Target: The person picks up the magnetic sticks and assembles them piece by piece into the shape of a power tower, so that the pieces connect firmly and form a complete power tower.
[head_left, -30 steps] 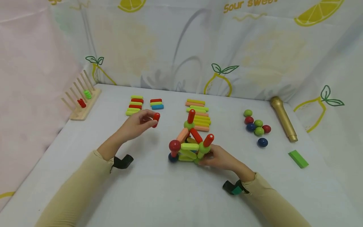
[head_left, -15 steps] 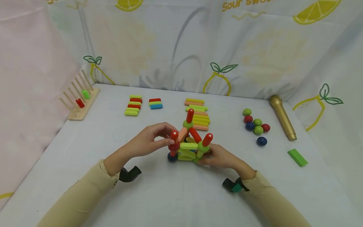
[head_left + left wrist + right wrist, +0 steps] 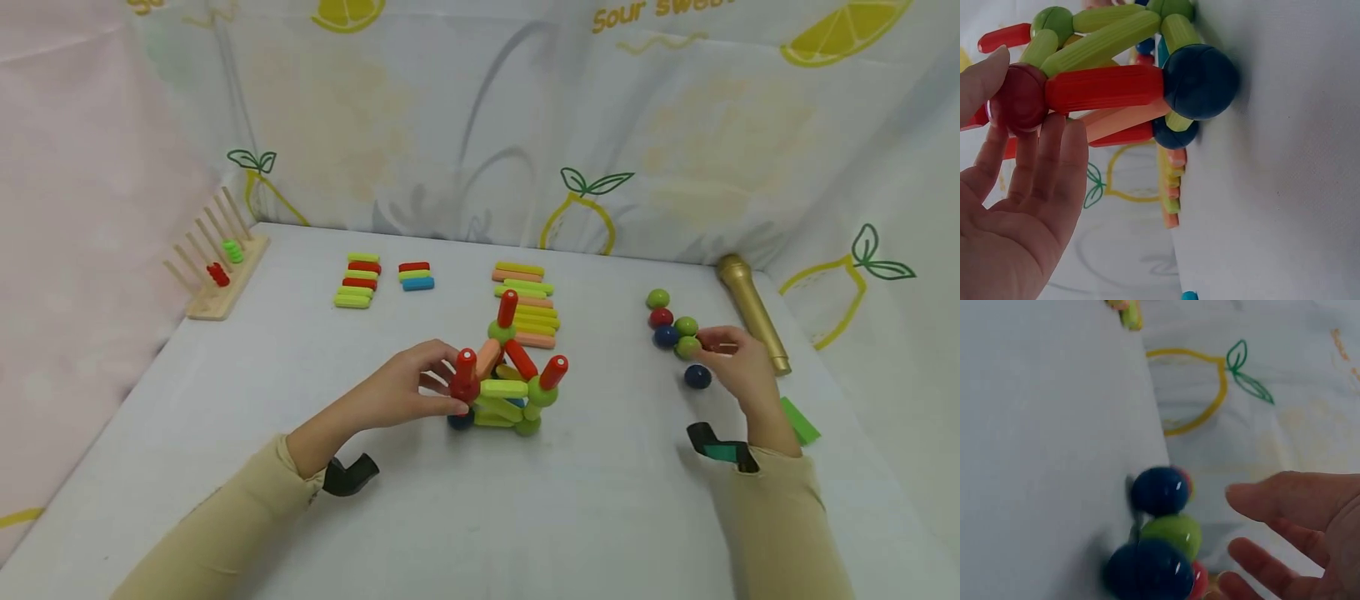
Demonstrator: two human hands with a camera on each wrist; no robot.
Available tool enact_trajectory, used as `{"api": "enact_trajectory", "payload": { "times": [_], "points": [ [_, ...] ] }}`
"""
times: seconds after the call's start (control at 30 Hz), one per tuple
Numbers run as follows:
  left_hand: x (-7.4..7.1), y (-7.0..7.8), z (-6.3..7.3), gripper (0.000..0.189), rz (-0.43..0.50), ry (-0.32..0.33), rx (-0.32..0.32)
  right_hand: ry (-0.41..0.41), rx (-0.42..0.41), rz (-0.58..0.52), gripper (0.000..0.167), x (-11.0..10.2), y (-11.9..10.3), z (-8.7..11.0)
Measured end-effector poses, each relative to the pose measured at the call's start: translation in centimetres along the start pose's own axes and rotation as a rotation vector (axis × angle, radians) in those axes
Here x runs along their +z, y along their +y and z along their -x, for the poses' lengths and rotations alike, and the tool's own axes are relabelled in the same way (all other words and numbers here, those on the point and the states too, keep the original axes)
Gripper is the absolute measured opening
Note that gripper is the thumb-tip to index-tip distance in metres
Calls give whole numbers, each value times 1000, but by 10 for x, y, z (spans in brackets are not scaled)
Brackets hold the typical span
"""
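My left hand (image 3: 397, 387) grips the red ball (image 3: 1020, 100) at the near left corner of a frame of coloured rods and balls (image 3: 504, 388). An upright red rod (image 3: 466, 367) stands on that ball. Thumb and fingers lie on opposite sides of the ball in the left wrist view. Far to the right, my right hand (image 3: 738, 371) hovers over a group of loose balls, beside a green ball (image 3: 687, 347) and a dark blue ball (image 3: 697, 377). In the right wrist view its fingers (image 3: 1257, 559) are spread, apart from the balls. A loose red ball is mostly hidden by this hand.
Behind the frame lie rows of loose rods (image 3: 536, 312), with more rods (image 3: 356, 282) at the back left. A peg stand (image 3: 225, 292) with red and green rings is at the far left. A gold microphone (image 3: 753, 312) and green block (image 3: 799, 421) lie right.
My left hand has brought the red rod onto the red ball, and its grip has shifted down to the ball. My right hand has let go of the frame and moved right to the loose balls.
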State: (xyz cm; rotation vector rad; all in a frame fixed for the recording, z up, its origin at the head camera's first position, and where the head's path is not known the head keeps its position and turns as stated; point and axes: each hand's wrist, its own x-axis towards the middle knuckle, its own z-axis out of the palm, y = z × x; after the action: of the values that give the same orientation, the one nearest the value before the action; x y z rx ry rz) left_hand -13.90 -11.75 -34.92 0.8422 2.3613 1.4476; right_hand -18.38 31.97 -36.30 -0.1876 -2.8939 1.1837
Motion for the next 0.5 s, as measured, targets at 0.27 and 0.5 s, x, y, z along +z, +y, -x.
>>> {"api": "enact_trajectory", "payload": {
  "times": [0.27, 0.5],
  "points": [
    [5, -1, -1, 42, -1, 6, -49, -212, -3, 59, 55, -4, 25, 6],
    [8, -1, -1, 43, 14, 9, -95, -170, -286, -220, 39, 21, -62, 5]
  ]
}}
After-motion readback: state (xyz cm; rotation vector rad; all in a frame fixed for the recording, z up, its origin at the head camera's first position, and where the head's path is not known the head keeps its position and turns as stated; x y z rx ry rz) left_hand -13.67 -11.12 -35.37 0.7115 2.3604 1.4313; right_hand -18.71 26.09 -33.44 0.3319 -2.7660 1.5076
